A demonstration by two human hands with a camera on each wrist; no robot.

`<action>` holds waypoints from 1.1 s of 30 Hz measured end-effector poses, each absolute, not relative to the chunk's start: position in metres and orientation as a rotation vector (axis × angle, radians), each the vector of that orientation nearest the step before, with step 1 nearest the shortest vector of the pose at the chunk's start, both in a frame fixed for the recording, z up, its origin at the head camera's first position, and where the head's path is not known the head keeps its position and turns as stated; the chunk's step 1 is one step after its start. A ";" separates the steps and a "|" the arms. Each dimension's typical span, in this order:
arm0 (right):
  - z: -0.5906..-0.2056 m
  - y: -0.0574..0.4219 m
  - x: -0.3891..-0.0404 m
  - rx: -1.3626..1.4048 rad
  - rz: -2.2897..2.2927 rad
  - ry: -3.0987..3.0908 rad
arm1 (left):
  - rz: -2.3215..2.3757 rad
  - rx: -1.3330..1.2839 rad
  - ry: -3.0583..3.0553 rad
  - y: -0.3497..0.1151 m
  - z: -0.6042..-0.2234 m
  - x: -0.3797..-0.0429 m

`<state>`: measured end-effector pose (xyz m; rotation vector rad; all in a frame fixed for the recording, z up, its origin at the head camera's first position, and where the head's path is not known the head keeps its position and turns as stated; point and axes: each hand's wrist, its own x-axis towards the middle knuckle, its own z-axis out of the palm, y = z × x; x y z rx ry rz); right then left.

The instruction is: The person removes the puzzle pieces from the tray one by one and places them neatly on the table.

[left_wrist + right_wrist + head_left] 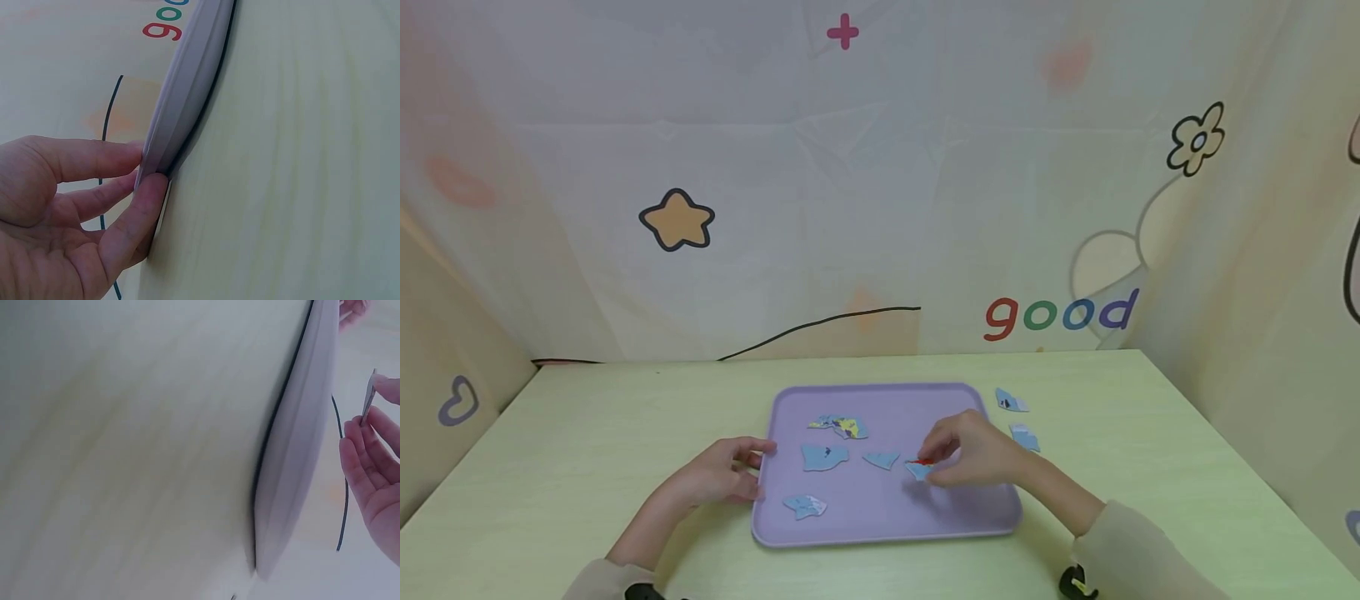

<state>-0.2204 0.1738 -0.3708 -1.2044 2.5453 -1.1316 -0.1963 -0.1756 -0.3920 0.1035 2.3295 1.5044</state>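
Note:
My right hand (pixel 973 450) pinches a blue puzzle piece (pixel 918 472) with a red top edge between thumb and fingers, over the right part of a purple tray (pixel 880 531). In the right wrist view the held piece (pixel 369 397) is seen edge-on, above the tray rim. My left hand (pixel 718 473) grips the tray's left edge; the left wrist view shows its fingers and thumb on the rim (pixel 164 125). On the tray lie a yellow-and-blue piece (pixel 848 427), a wide blue piece (pixel 824 457), a small blue piece (pixel 880 460) and a blue-and-white piece (pixel 805 506).
Two more puzzle pieces lie on the pale wooden table (pixel 625 417) off the tray's right side: one farther back (pixel 1011 402), another piece (pixel 1024 437) near my right wrist. A printed curtain (pixel 850 208) stands along the table's back and sides.

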 end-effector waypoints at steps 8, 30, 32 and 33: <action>-0.371 0.203 -0.227 -1.181 -1.165 2.609 | 1.516 0.108 2.320 -0.176 -0.393 -0.197; -0.367 0.298 -0.251 -0.710 -1.022 2.970 | 1.532 0.118 2.297 -0.177 -0.393 -0.196; -0.367 0.303 -0.253 -0.659 -0.999 2.990 | 1.532 0.126 2.295 -0.177 -0.393 -0.197; -0.367 0.305 -0.254 -0.629 -0.991 2.995 | 1.533 0.127 2.294 -0.177 -0.393 -0.197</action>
